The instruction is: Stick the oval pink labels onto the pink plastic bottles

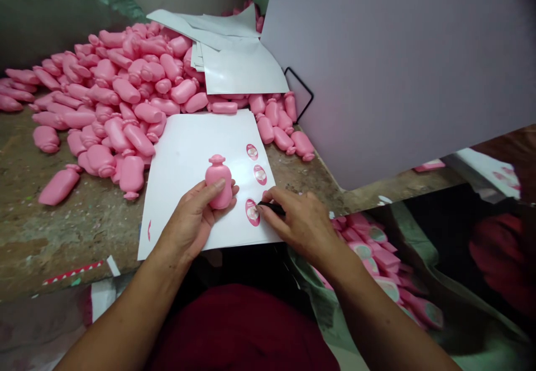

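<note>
A small pink bottle [218,184] stands upright in my left hand [195,214], its thumb across the front and fingers behind it. My right hand [299,220] pinches a thin black tool [273,208], whose exact kind I cannot make out. At the tool's tip is an oval pink sticker [252,212] with a pale picture, which looks lifted off the sheet. Under both hands lies a white sticker sheet [180,153], mostly bare. More oval stickers sit along its right side, one of them partly covered by my right fingers.
A large heap of pink bottles [125,89] covers the table's left and back. White sheets [247,63] rest on it. A big pale panel [397,69] with a black wire handle blocks the right. Below right, labelled pink bottles [385,259] lie on green cloth.
</note>
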Demonstrator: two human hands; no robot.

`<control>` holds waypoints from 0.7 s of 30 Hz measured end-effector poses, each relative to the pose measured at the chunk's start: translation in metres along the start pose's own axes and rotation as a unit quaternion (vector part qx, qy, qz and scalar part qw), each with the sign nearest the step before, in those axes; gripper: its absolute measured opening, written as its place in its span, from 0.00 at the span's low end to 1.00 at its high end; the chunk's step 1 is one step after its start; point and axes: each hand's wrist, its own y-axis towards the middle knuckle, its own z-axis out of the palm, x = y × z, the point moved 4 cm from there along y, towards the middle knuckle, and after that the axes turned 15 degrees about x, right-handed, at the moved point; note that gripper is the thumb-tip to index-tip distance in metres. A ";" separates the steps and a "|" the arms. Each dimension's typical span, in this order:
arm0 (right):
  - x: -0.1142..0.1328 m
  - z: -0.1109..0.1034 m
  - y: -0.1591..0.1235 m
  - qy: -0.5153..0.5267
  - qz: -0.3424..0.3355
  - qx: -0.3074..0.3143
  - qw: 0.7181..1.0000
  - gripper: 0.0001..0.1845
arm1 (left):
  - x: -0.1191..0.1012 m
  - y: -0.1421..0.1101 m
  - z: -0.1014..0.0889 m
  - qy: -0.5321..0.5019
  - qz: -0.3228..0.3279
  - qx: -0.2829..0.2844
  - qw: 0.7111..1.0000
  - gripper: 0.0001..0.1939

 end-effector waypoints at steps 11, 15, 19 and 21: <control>-0.023 0.000 0.001 0.460 0.013 0.000 0.888 0.18 | 0.000 0.001 0.001 0.058 0.007 -0.014 0.998 0.17; -0.016 -0.016 -0.006 0.476 -0.005 -0.055 0.878 0.15 | -0.004 -0.002 0.005 0.108 0.015 0.019 0.994 0.25; 0.009 -0.023 -0.008 0.427 -0.052 -0.034 0.902 0.09 | 0.000 -0.016 0.017 0.040 -0.012 0.096 0.995 0.21; 0.019 -0.022 -0.006 0.427 -0.073 -0.026 0.901 0.08 | 0.002 -0.023 0.024 -0.003 -0.037 0.131 0.991 0.24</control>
